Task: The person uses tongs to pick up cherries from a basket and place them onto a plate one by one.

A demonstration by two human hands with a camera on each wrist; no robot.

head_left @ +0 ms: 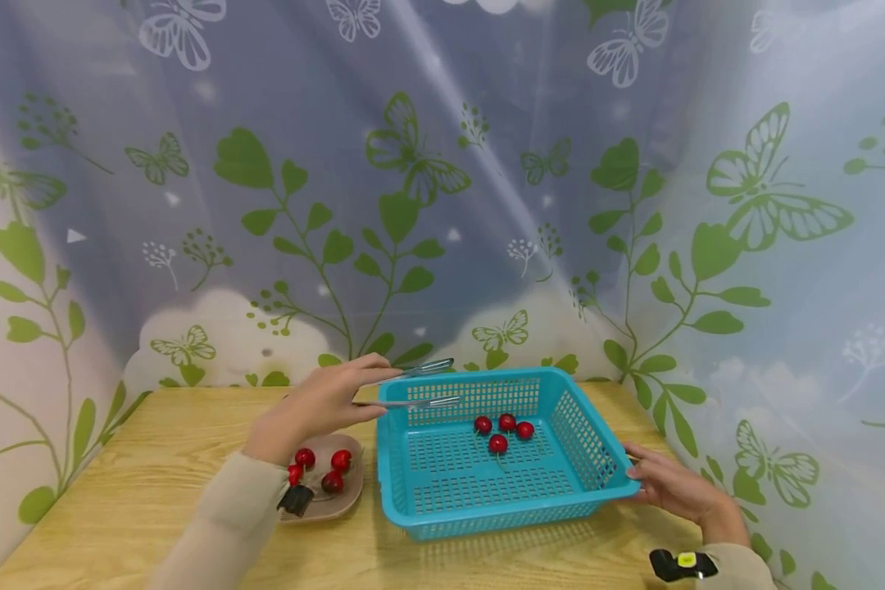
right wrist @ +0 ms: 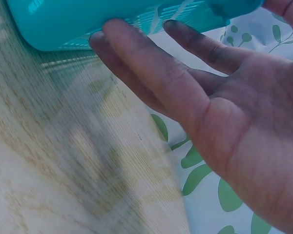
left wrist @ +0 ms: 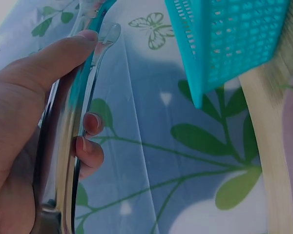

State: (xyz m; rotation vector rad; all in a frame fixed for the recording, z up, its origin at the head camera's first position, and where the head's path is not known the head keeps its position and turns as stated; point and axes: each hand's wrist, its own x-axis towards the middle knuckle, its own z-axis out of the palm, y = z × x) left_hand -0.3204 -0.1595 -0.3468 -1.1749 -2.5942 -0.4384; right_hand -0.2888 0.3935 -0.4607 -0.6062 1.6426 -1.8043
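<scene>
My left hand [head_left: 320, 406] holds metal tongs [left wrist: 66, 141], the thumb along one arm and the fingertips on the other side. The tong tips are spread apart over the left rim of a blue perforated plastic basket [head_left: 479, 515], with nothing between them. Several red cherries [head_left: 497, 444] with stems lie on the basket's floor. With its fingers mostly straight, my right hand [head_left: 674, 487] touches the basket's right side near the front corner. Below the left wrist, a pinkish plate [head_left: 351, 494] carries several more cherries [head_left: 333, 482], and the forearm partly hides it.
The basket and plate stand side by side on a light wood-grain table [head_left: 155, 459]. A curtain [head_left: 487, 246] printed with leaves and butterflies hangs behind the table and along its sides. Black straps [head_left: 682, 565] circle the wrists.
</scene>
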